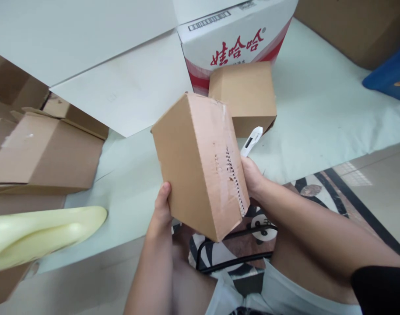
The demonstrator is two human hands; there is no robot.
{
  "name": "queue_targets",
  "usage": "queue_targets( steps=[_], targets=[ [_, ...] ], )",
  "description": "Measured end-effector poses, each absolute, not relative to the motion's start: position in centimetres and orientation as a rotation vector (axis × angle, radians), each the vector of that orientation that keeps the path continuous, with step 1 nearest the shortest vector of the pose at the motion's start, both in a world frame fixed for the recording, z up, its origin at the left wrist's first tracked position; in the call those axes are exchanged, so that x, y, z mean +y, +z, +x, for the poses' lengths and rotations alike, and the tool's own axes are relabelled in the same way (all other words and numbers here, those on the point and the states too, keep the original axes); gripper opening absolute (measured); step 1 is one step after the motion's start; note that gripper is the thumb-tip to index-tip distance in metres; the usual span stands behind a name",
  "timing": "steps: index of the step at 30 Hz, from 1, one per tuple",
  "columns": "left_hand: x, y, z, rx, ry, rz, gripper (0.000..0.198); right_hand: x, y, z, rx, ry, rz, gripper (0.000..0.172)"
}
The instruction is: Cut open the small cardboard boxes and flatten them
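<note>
Cardboard box point(200, 168): seen from the head view, held tilted at the front edge of the table point(321, 113), partly above the person's lap.
Left hand point(163, 202): closed on the box's near left edge, thumb on the plain face; other fingers hidden.
Right hand point(251, 177): against the box's right side, gripping what appears to be a white cutter point(252, 141); blade not seen.
Ragged slit point(233, 175): open along part of the scuffed face, inner ridges exposed. Who or what made it, I cannot tell.
Smaller box point(249, 89): on the table, against the red-and-white carton point(239, 39), untouched.
Box handling, done: box in both hands, one face broken, in my judgement.
Box handling, left: apparently unfinished, box not yet set down; far side and contents hidden.
</note>
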State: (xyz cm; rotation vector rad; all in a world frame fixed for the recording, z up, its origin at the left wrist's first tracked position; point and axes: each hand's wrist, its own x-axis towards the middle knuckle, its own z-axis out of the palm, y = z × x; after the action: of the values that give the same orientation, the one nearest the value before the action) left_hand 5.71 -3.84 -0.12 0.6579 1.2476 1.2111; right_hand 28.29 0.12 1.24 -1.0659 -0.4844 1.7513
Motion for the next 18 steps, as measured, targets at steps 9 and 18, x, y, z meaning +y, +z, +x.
queue_targets(
  steps=[9,18],
  targets=[
    [-2.9,0.8,5.6,1.247,1.162,0.512,0.044,0.3,2.1,28.5,-0.552,1.673,-0.966,0.049],
    [-3.4,1.5,5.4,1.209,0.938,0.467,0.05,0.1,2.2,28.7,-0.553,1.659,-0.996,0.05]
  ],
)
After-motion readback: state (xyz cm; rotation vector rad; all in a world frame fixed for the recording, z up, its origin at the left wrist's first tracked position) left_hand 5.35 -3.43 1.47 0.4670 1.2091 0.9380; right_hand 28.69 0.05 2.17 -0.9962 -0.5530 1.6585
